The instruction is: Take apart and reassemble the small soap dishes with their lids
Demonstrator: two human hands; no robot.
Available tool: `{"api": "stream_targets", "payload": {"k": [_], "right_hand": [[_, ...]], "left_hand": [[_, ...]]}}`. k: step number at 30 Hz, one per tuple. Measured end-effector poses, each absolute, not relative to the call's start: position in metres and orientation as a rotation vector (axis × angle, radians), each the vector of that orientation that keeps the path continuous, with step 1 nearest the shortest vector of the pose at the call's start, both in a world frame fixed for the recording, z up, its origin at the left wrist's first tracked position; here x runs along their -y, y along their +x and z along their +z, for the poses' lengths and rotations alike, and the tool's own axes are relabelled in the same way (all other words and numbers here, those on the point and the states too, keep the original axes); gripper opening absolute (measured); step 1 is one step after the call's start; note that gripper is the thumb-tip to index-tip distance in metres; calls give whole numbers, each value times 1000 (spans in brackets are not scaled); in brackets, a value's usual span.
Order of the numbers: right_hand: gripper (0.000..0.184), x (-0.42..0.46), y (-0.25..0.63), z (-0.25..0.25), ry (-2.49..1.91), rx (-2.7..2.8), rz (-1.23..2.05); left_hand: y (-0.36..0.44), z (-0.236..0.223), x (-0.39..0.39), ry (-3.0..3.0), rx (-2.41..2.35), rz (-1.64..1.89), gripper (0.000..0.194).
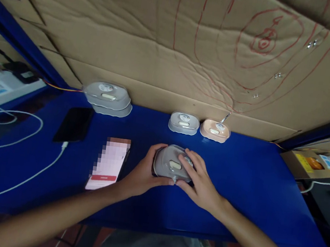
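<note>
Between my two hands, just above or on the blue table, is a grey oval plastic case [168, 160] with a clear cover, a pale oblong piece on top and a round sticker partly under my fingers. My left hand [147, 169] wraps its left side, thumb along the near edge. Across its right side and top lie the fingers of my right hand [199, 177], with that thumb at the near edge too. Behind them stand a similar grey case [184, 123] and a peach-coloured case [215, 130]. Stacked grey cases [109, 96] sit farther left.
A lit phone [107, 164] lies left of my hands on the blue table [251, 182]. Beyond it is a dark phone [74, 124] with a white cable [37, 180] plugged in. A cardboard wall [134, 27] with red drawn lines rises along the back.
</note>
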State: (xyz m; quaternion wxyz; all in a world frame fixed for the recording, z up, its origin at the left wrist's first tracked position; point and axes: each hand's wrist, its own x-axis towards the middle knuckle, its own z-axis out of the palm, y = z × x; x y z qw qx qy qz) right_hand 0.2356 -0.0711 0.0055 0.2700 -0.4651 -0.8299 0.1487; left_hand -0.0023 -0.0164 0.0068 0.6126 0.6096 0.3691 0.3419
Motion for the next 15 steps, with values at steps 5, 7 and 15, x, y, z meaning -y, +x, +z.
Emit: {"api": "stream_targets", "payload": {"k": [5,7,15], "right_hand": [[79,63,249,5,-1180,2420,224],[78,60,253,4,-1156,2469,205],[91,63,247,7,-1128,2442,201]], "left_hand": [[-4,2,18,1518,-845,751,99],[-5,1,16,1553,-830,705,101],[-7,9,19,1561,-810,674,95]]}}
